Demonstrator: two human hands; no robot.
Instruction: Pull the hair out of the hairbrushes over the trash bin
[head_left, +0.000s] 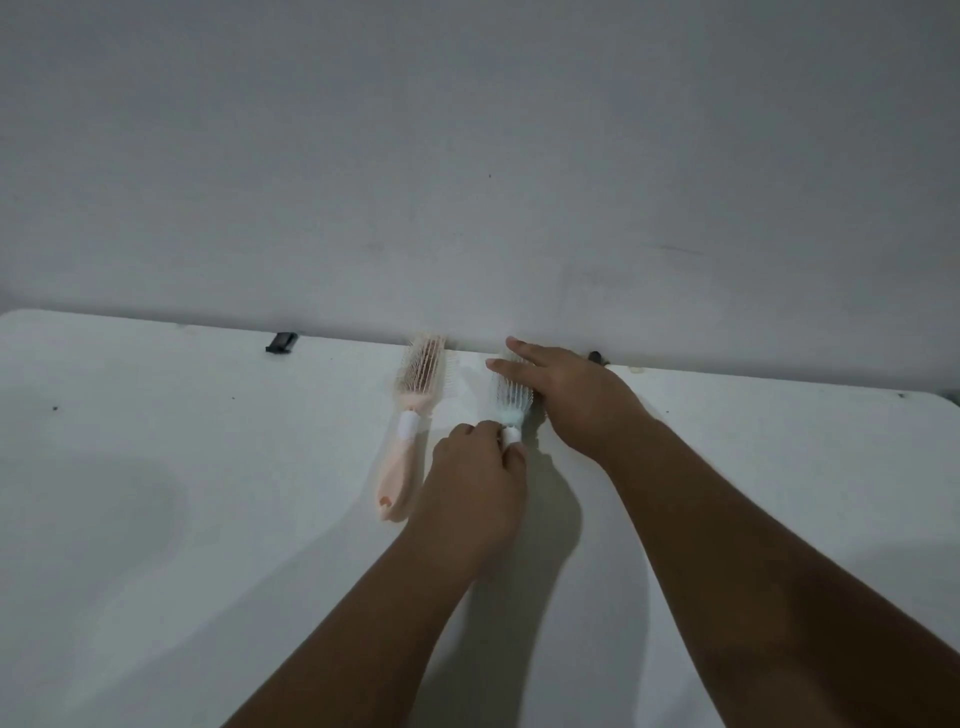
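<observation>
Two hairbrushes lie bristles-up on a white table (156, 467), heads toward the wall. The pink brush (410, 415) with a white band on its handle lies free on the left. Just right of it is a pale mint brush (511, 397). My left hand (472, 488) is closed around the mint brush's handle, hiding most of it. My right hand (566, 395) rests with fingers spread on the right side of that brush's head. I cannot make out hair in the bristles. No trash bin is in view.
The table's far edge meets a plain grey wall (467, 156). A small black clip (281, 343) sits on that edge at the left, and another dark piece (595, 357) shows behind my right hand.
</observation>
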